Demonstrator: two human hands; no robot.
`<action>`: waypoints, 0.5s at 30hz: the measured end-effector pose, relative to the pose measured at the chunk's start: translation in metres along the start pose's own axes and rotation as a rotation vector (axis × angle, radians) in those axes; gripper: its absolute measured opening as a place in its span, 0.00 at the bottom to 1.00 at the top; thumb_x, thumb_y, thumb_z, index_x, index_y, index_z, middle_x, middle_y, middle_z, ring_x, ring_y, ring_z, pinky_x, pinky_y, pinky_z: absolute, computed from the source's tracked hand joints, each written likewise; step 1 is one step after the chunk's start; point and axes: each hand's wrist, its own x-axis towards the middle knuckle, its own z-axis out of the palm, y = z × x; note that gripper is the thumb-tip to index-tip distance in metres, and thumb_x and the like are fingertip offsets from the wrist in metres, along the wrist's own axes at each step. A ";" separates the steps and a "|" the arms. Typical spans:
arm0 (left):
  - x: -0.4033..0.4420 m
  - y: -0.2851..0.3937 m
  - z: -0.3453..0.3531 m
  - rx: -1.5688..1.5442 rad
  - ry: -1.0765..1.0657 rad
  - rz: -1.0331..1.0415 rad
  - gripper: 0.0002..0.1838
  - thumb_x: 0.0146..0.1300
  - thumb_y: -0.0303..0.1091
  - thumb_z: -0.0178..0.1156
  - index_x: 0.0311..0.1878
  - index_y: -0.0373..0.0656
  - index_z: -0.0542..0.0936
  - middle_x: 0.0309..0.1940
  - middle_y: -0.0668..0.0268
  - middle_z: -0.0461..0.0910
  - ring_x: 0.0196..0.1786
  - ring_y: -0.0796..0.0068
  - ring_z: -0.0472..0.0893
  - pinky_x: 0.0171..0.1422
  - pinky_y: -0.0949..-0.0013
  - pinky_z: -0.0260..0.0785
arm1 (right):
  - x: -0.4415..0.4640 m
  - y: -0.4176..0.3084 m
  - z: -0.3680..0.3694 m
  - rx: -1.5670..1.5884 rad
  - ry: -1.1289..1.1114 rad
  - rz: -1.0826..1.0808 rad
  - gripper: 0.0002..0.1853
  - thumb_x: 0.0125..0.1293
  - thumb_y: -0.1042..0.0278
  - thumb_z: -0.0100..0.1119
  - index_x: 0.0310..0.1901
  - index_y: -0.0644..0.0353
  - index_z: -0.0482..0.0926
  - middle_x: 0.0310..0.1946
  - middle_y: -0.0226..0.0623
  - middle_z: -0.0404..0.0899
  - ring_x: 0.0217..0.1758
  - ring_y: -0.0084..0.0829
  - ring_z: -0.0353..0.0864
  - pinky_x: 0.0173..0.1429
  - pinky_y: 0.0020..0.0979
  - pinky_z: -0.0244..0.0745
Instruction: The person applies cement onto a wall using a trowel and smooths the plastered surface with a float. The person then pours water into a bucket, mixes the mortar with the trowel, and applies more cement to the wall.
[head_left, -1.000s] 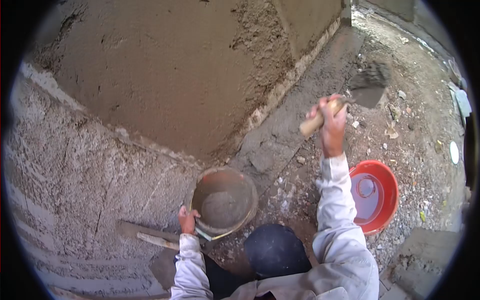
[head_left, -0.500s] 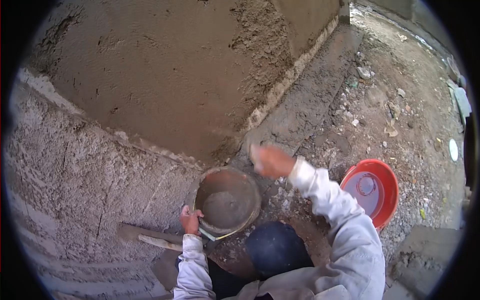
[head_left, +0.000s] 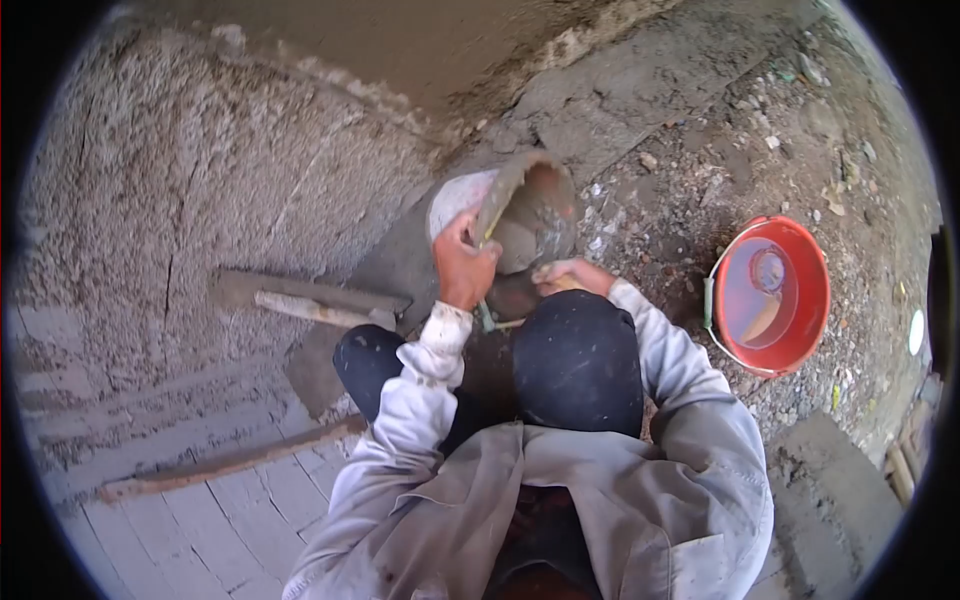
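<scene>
A mortar-coated bucket [head_left: 462, 195] is tilted, its opening turned to the right, with some grey mortar [head_left: 515, 243] inside. My left hand [head_left: 465, 262] grips the near left side of its rim. Just below the bucket's mouth, my right hand [head_left: 572, 276] is closed around the wooden handle of the trowel [head_left: 560, 284]. The trowel's blade cannot be made out near the bucket's mouth.
A red bucket [head_left: 820, 300] with cloudy liquid stands at the right. A long float with a wooden handle [head_left: 310, 309] lies on the left. The plastered wall [head_left: 400, 50] rises ahead, with rubble on the ground to the right.
My right hand has come down from the wall corner to the bucket. The bucket has gone from upright to tilted, and the view has shifted downward.
</scene>
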 end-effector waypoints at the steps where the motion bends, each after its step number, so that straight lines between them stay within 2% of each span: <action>1: 0.006 0.002 -0.006 -0.089 0.035 0.018 0.17 0.45 0.19 0.61 0.43 0.33 0.82 0.32 0.72 0.79 0.34 0.81 0.74 0.39 0.74 0.68 | -0.013 -0.006 0.006 0.053 -0.121 0.008 0.09 0.62 0.72 0.53 0.44 0.62 0.72 0.30 0.35 0.74 0.19 0.19 0.71 0.23 0.22 0.71; 3: 0.016 0.004 -0.029 -0.100 0.087 -0.135 0.12 0.46 0.19 0.62 0.37 0.35 0.79 0.28 0.71 0.78 0.30 0.81 0.74 0.34 0.74 0.67 | -0.043 -0.032 0.005 0.146 -0.357 -0.016 0.10 0.61 0.74 0.50 0.45 0.63 0.70 0.28 0.36 0.71 0.16 0.21 0.68 0.17 0.22 0.68; 6: 0.039 -0.002 -0.064 -0.016 0.117 -0.221 0.08 0.47 0.20 0.63 0.31 0.40 0.76 0.24 0.71 0.77 0.26 0.82 0.74 0.28 0.73 0.65 | -0.109 -0.077 0.070 0.031 -0.258 -0.328 0.11 0.61 0.74 0.48 0.46 0.63 0.67 0.27 0.37 0.68 0.14 0.22 0.66 0.11 0.23 0.63; 8: 0.044 -0.042 -0.079 -0.061 0.180 -0.199 0.10 0.48 0.19 0.63 0.27 0.44 0.72 0.21 0.71 0.75 0.23 0.81 0.74 0.25 0.71 0.65 | -0.149 -0.103 0.102 -0.075 -0.246 -0.575 0.12 0.61 0.75 0.49 0.46 0.61 0.66 0.28 0.37 0.69 0.13 0.22 0.66 0.11 0.25 0.65; 10: 0.047 -0.045 -0.089 -0.205 0.239 -0.305 0.11 0.50 0.16 0.61 0.27 0.44 0.71 0.21 0.69 0.76 0.23 0.79 0.76 0.25 0.71 0.68 | -0.189 -0.138 0.142 -0.210 -0.238 -0.897 0.13 0.61 0.75 0.51 0.47 0.60 0.64 0.29 0.38 0.70 0.14 0.23 0.68 0.12 0.26 0.68; 11: 0.050 -0.068 -0.098 -0.180 0.228 -0.293 0.11 0.47 0.16 0.62 0.27 0.43 0.71 0.21 0.70 0.76 0.24 0.80 0.74 0.26 0.71 0.66 | -0.209 -0.148 0.166 -0.268 -0.226 -1.069 0.13 0.62 0.76 0.52 0.48 0.60 0.64 0.30 0.38 0.70 0.14 0.24 0.69 0.13 0.27 0.70; 12: 0.047 -0.057 -0.102 -0.104 0.266 -0.325 0.11 0.42 0.19 0.64 0.27 0.42 0.72 0.21 0.72 0.73 0.25 0.81 0.70 0.27 0.70 0.64 | -0.223 -0.153 0.185 -0.306 -0.208 -1.222 0.14 0.63 0.76 0.53 0.48 0.59 0.63 0.30 0.38 0.70 0.15 0.24 0.71 0.14 0.28 0.71; 13: 0.044 -0.051 -0.104 -0.050 0.358 -0.359 0.13 0.38 0.23 0.65 0.27 0.42 0.71 0.22 0.75 0.70 0.25 0.81 0.66 0.27 0.69 0.60 | -0.235 -0.167 0.200 -0.427 -0.134 -1.430 0.15 0.65 0.74 0.55 0.49 0.59 0.63 0.31 0.37 0.71 0.17 0.26 0.73 0.16 0.29 0.74; 14: 0.048 -0.085 -0.111 -0.118 0.330 -0.377 0.15 0.36 0.24 0.65 0.27 0.43 0.70 0.22 0.76 0.67 0.25 0.81 0.64 0.26 0.69 0.57 | -0.247 -0.187 0.215 -0.543 -0.051 -1.631 0.15 0.67 0.72 0.58 0.51 0.58 0.63 0.32 0.37 0.72 0.19 0.27 0.75 0.18 0.31 0.77; 15: 0.046 -0.080 -0.115 -0.147 0.278 -0.363 0.16 0.36 0.24 0.65 0.27 0.44 0.68 0.22 0.77 0.65 0.26 0.81 0.64 0.26 0.68 0.55 | -0.262 -0.203 0.232 -0.579 0.046 -1.802 0.14 0.69 0.70 0.57 0.51 0.57 0.64 0.34 0.37 0.72 0.23 0.27 0.77 0.24 0.31 0.80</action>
